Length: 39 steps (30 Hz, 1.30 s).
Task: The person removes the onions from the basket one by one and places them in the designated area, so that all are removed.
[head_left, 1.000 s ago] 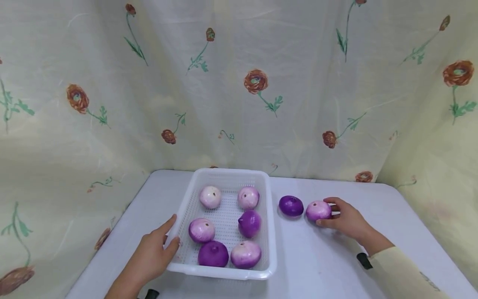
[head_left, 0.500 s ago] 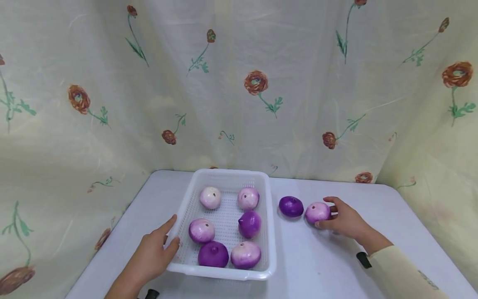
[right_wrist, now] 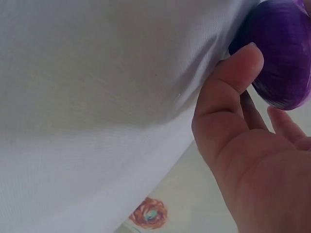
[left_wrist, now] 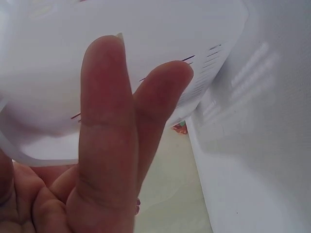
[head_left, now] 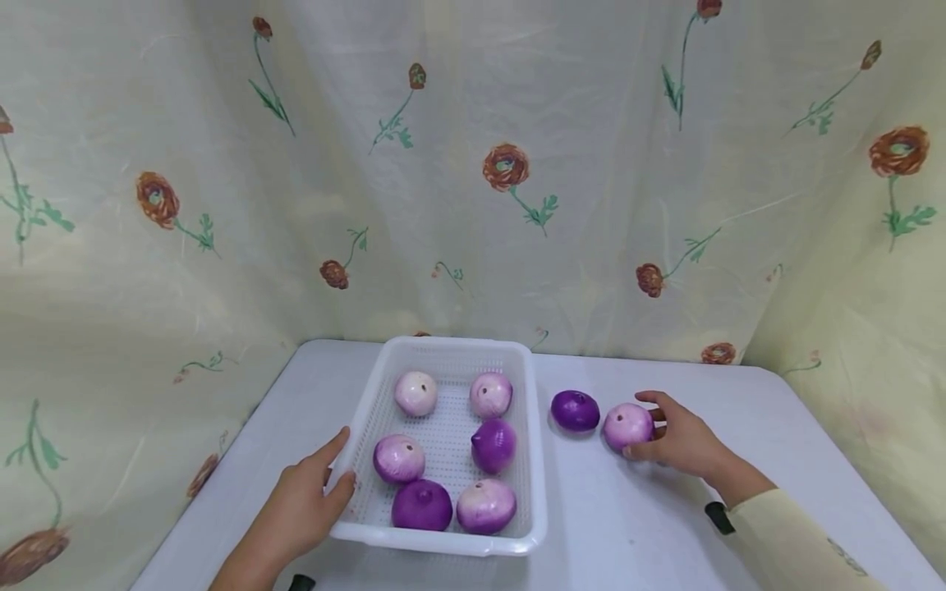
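A white plastic basket (head_left: 538, 460) holds several purple and pale red onions. My left hand (head_left: 299, 501) grips its left rim; in the left wrist view the fingers (left_wrist: 107, 97) lie along the outside wall, under the rim. To the right of the basket, my right hand (head_left: 683, 435) holds a pale purple onion (head_left: 626, 425) on the table, thumb at its near side and fingers at its far right side. The right wrist view shows the thumb (right_wrist: 233, 73) against this onion (right_wrist: 284, 53). A dark purple onion (head_left: 575, 410) sits just to its left, apart from the basket.
Everything stands on a white-covered table (head_left: 606, 525). A flower-printed curtain (head_left: 576, 107) hangs behind the table and along both sides. The basket reaches close to the table's back edge. Inside it, onions line the right side and the near end.
The pale purple onion has turned slightly under my right hand, its spot now facing up more, and shifted a little toward me. My left hand stays on the basket.
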### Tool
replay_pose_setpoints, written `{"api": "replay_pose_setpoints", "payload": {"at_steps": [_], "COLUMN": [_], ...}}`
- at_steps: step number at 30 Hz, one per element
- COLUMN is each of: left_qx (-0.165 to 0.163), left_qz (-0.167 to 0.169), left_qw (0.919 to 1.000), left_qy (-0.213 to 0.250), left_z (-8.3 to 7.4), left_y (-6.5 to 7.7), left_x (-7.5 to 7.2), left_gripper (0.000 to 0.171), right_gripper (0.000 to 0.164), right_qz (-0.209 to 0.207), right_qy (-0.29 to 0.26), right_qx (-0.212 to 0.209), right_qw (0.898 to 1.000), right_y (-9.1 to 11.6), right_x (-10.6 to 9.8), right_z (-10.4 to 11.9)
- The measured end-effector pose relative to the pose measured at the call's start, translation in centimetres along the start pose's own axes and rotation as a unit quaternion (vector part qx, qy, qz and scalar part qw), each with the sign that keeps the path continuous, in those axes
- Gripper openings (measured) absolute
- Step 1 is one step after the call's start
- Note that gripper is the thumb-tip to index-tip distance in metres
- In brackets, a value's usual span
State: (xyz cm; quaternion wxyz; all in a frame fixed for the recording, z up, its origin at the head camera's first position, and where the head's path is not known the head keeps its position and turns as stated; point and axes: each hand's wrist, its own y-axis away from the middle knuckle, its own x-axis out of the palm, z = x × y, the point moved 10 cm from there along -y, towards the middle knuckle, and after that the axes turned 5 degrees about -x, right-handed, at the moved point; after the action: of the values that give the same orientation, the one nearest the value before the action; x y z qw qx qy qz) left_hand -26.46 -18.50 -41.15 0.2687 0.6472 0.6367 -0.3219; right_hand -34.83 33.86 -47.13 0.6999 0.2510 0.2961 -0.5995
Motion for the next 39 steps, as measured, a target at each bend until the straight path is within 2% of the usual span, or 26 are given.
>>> {"api": "replay_pose_setpoints", "payload": {"at_steps": [10, 14, 20, 23, 31, 39], "left_qx": [-0.003, 0.004, -0.008, -0.001, -0.002, -0.015], "left_qz": [0.003, 0.003, 0.002, -0.001, 0.0, 0.002], "left_qw": [1.0, 1.0, 1.0, 1.0, 1.0, 0.9999], "left_qy": [0.004, 0.006, 0.004, 0.002, 0.008, 0.005], "left_z": [0.0, -0.1, 0.1, 0.0, 0.2, 0.4], "left_y": [0.0, -0.1, -0.1, 0.0, -0.3, -0.2], "left_x": [0.1, 0.2, 0.2, 0.0, 0.0, 0.2], "left_gripper": [0.066, 0.065, 0.066, 0.065, 0.065, 0.065], "right_gripper": [0.11, 0.106, 0.103, 0.104, 0.105, 0.101], "right_qz": [0.006, 0.004, -0.009, -0.018, -0.022, -0.03], "right_qy": [0.023, 0.02, 0.032, 0.033, 0.016, -0.018], "right_qx": [-0.018, -0.029, -0.052, -0.057, -0.069, -0.116], "right_qw": [1.0, 0.999, 0.998, 0.998, 0.997, 0.993], "right_y": [0.6, 1.0, 1.4, 1.6, 2.2, 2.9], "right_x": [-0.6, -1.5, -3.0, -3.6, -4.4, -4.2], "right_z": [0.8, 1.1, 2.1, 2.6, 4.9, 8.7]}}
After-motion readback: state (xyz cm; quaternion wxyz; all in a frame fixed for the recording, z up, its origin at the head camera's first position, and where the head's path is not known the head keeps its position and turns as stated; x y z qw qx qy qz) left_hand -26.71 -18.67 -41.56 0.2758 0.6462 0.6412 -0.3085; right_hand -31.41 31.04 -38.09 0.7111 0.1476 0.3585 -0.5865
